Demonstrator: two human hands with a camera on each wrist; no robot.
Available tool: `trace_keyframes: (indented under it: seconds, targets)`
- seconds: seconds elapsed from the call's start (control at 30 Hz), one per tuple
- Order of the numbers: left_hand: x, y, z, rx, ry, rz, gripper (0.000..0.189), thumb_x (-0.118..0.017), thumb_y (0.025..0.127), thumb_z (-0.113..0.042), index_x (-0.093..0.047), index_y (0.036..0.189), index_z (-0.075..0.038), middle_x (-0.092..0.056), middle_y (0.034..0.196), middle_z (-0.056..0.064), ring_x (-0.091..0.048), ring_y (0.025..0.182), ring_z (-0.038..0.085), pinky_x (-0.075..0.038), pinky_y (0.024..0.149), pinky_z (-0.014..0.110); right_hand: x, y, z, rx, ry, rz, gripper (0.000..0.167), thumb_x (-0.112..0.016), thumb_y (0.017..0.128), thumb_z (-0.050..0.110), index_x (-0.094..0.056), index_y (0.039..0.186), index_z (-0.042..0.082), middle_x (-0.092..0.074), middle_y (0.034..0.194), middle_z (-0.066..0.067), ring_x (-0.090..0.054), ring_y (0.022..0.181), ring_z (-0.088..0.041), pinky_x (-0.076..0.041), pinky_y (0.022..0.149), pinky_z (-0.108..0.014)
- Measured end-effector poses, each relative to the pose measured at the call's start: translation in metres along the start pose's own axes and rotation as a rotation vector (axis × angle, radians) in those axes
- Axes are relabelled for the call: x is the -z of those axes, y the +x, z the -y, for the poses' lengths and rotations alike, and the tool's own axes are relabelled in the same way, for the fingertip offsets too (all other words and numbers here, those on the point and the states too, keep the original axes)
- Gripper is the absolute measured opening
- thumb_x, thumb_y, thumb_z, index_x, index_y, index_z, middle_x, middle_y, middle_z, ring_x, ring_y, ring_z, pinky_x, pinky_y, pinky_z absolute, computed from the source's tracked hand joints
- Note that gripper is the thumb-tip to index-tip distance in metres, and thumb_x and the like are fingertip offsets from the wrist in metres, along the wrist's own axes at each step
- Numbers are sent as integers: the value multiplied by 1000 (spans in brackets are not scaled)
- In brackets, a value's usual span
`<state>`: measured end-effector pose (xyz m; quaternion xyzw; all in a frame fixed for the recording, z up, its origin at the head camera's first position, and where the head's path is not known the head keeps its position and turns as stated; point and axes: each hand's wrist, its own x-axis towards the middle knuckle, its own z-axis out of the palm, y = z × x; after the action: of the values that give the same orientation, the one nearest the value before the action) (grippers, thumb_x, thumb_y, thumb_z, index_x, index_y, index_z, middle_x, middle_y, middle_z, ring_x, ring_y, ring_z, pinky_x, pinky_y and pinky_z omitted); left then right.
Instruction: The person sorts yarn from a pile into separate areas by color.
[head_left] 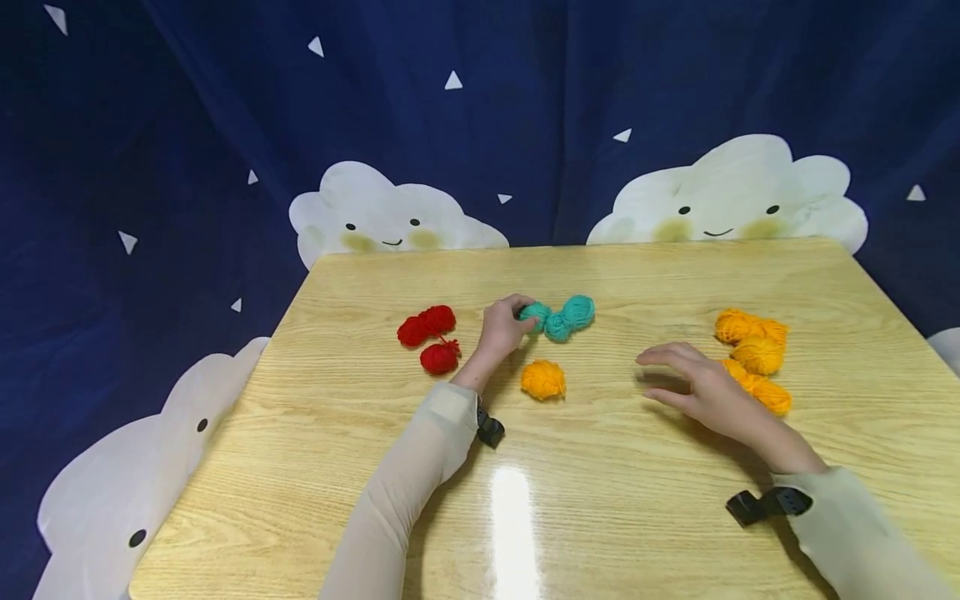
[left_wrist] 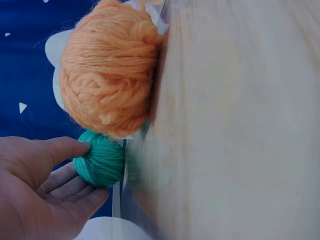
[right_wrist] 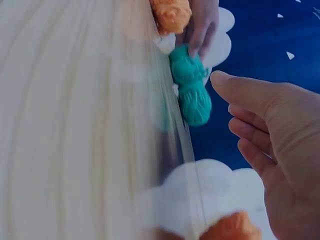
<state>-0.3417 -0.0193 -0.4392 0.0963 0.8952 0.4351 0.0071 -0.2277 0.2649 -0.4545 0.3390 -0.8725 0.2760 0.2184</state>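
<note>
At the back middle of the table, my left hand (head_left: 507,323) grips the leftmost teal ball of yarn (head_left: 535,315), thumb on the near side and fingers behind it. In the left wrist view the thumb rests against that teal ball (left_wrist: 102,160). Two more teal yarn balls (head_left: 573,315) sit right beside it. My right hand (head_left: 697,385) is held over the table with fingers apart and slightly bent, nothing between them. It is nearest to the orange yarn balls (head_left: 759,354) at the right, partly covering the lower one.
A single orange yarn ball (head_left: 543,380) lies in front of the teal ones, close to my left wrist. Red yarn balls (head_left: 439,357) lie left of my left hand. A dark blue curtain (head_left: 525,125) with clouds hangs behind the wooden table (head_left: 315,433).
</note>
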Motion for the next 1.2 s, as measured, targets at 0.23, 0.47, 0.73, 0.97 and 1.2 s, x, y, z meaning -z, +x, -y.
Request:
trace_keyframes:
  seconds: [0.23, 0.47, 0.73, 0.97, 1.2]
  targets:
    - [1, 0, 0, -13, 0, 2, 33, -68, 92, -12, -65, 125, -6, -68, 125, 12, -65, 112, 25, -55, 94, 37, -14, 15, 11, -13, 33, 63, 46, -83, 71, 2, -68, 114, 5, -67, 116, -6, -58, 110, -19, -28, 102, 2]
    - [1, 0, 2, -11, 1, -1, 33, -68, 92, -12, -66, 124, -6, -69, 124, 12, -65, 112, 25, -54, 95, 36, -33, 31, 19, 27, 109, 89, 43, -81, 75, 2, -66, 116, 3, -67, 116, -6, -59, 110, -23, -32, 102, -2]
    - [1, 1, 2, 5, 3, 5, 32, -68, 93, -14, -66, 124, -8, -68, 125, 10, -64, 113, 23, -55, 94, 35, -46, 45, 30, 24, 118, 149, 43, -80, 79, 8, -65, 119, 6, -66, 118, -4, -59, 112, -21, -49, 95, -32]
    - [1, 1, 2, 10, 23, 2, 33, -67, 93, -15, -65, 125, -9, -69, 125, 9, -65, 110, 23, -55, 91, 33, -53, 54, 36, 42, 140, 179, 41, -79, 81, 10, -65, 119, 8, -66, 119, -3, -58, 115, -21, -49, 96, -39]
    - [2, 1, 1, 9, 23, 5, 33, -67, 93, -15, -66, 125, -9, -69, 125, 9, -65, 108, 22, -55, 92, 33, -57, 58, 38, 40, 144, 199, 41, -78, 82, 11, -65, 120, 8, -66, 120, -4, -58, 115, -21, -50, 96, -41]
